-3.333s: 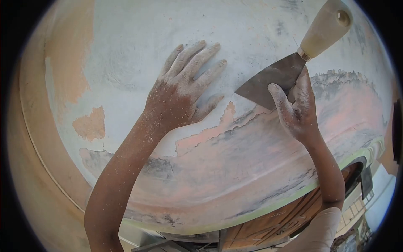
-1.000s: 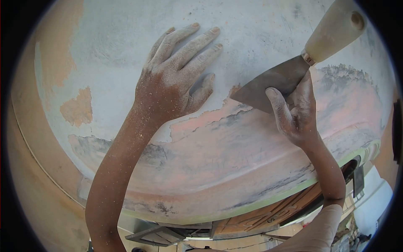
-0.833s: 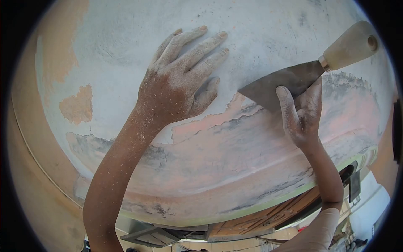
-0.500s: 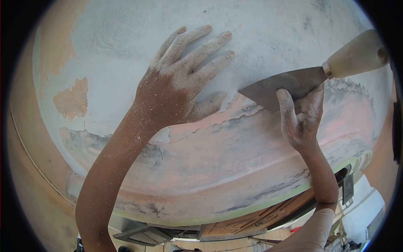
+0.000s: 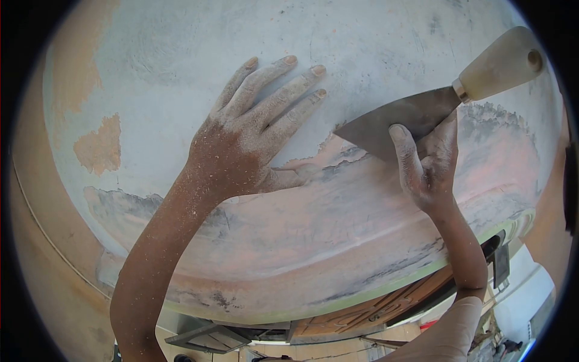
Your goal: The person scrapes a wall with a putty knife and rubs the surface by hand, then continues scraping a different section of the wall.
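Note:
My left hand (image 5: pixel 241 139), dusted with white powder, lies against the pale surface (image 5: pixel 199 66) with its fingers spread and nothing in it. In my right hand (image 5: pixel 428 160) is a putty knife (image 5: pixel 404 119), pinched by its triangular metal blade between thumb and fingers. Its dusty, light handle (image 5: pixel 502 63) points up and to the right, and the blade's left corner is beside a ragged edge of the pale coating. Below that edge runs a pinkish, worn strip (image 5: pixel 338 211). The fingers behind the blade are partly hidden.
Bare tan patches (image 5: pixel 99 145) show at the left of the surface. A thin cable (image 5: pixel 45 235) runs along the wall on the left. Beyond the lower edge are a brown panelled wooden piece (image 5: pixel 368 311) and a grey frame (image 5: pixel 208 338). Something white (image 5: pixel 522 283) stands at lower right.
My left hand has slid down a little over the surface, its thumb now over the pinkish strip. The putty knife in my right hand has shifted slightly left, its handle tipping a bit higher.

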`<state>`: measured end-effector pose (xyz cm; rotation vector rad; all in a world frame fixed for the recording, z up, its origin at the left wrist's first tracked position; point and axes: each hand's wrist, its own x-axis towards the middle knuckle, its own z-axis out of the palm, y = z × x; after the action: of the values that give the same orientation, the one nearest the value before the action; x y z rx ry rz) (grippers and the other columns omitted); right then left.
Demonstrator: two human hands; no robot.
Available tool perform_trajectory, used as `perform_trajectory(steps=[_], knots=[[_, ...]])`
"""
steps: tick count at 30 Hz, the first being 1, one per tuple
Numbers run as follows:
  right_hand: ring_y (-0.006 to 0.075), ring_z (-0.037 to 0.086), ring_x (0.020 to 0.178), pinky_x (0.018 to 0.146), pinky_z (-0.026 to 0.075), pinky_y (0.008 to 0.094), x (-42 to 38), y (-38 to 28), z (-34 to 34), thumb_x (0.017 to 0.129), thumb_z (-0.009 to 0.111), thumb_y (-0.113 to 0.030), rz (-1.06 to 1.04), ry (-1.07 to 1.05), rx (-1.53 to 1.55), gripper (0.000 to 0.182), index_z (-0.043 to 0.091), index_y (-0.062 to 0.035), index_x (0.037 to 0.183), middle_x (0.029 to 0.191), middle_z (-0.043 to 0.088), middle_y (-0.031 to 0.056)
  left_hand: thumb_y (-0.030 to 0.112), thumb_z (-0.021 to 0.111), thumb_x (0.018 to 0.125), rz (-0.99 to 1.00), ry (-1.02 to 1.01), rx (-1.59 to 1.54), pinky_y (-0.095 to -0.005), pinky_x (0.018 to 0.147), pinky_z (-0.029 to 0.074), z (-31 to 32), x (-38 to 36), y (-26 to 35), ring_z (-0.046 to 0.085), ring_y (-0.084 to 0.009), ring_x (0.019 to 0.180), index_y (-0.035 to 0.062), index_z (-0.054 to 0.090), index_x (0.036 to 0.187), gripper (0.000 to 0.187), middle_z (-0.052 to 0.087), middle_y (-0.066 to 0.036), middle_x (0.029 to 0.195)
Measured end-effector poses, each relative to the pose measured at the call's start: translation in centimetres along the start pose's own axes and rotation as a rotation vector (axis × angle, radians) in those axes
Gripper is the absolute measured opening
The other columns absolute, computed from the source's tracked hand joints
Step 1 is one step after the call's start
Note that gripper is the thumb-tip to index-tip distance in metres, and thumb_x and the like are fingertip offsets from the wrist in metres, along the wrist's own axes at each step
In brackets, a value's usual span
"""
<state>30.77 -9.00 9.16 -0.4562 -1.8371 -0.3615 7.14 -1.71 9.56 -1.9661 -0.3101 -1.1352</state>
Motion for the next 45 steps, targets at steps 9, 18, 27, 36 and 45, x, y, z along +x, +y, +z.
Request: perform_trajectory(steps=[9, 18, 27, 36, 45], knots=[[0.0164, 0.055, 0.097, 0.082, 0.046, 0.0244, -0.2, -0.2, 0.3, 0.088, 0.053, 0.005, -0.075, -0.081, -0.12, 0.049, 0.026, 0.008, 0.128, 0.102, 0.054, 0.0145, 0.052, 0.078, 0.058, -0.003, 0.012, -0.007, -0.0507, 0.108, 0.031, 0.0, 0.0, 0.0, 0.04, -0.0257, 0.128, 0.0194, 0.056, 0.123, 0.076, 0.049, -0.002, 0.134], [0.016, 0.057, 0.092, 0.077, 0.046, 0.0233, -0.1, -0.6, 0.8, 0.087, 0.053, 0.006, 0.013, 0.044, -0.019, 0.041, 0.031, 0.0071, 0.122, 0.101, 0.055, 0.0138, 0.054, 0.076, 0.06, 0.009, 0.029, -0.02, -0.0507, 0.108, 0.031, 0.2, -0.2, -0.2, 0.041, -0.0261, 0.128, 0.0187, 0.057, 0.123, 0.074, 0.05, -0.002, 0.134], [0.0167, 0.058, 0.09, 0.078, 0.048, 0.0241, -0.4, -0.1, 0.9, 0.087, 0.053, 0.006, -0.078, -0.007, -0.061, 0.042, 0.03, 0.0088, 0.122, 0.1, 0.056, 0.0153, 0.053, 0.076, 0.061, 0.003, 0.045, -0.017, -0.0505, 0.107, 0.031, 0.1, -0.2, 0.0, 0.041, -0.0257, 0.127, 0.0164, 0.058, 0.12, 0.072, 0.051, -0.003, 0.132], [0.013, 0.054, 0.1, 0.081, 0.045, 0.0235, 0.3, -0.5, 0.4, 0.09, 0.053, 0.0, 0.086, 0.104, 0.235, 0.037, 0.038, 0.0008, 0.124, 0.11, 0.054, 0.0099, 0.058, 0.069, 0.068, -0.042, 0.068, 0.035, -0.0514, 0.107, 0.029, 0.5, -0.2, 0.3, 0.038, -0.0281, 0.129, 0.0129, 0.054, 0.124, 0.074, 0.045, -0.007, 0.138], [0.0124, 0.05, 0.102, 0.09, 0.04, 0.0258, 1.8, -0.6, -3.2, 0.09, 0.057, -0.009, 0.209, 0.426, 0.074, 0.037, 0.043, -0.0013, 0.123, 0.112, 0.054, 0.0071, 0.04, 0.061, 0.083, 0.096, -0.674, -0.543, -0.0452, 0.099, 0.041, 0.1, -2.4, 9.4, 0.046, -0.0283, 0.122, 0.0097, 0.055, 0.122, 0.05, 0.054, -0.009, 0.127]])
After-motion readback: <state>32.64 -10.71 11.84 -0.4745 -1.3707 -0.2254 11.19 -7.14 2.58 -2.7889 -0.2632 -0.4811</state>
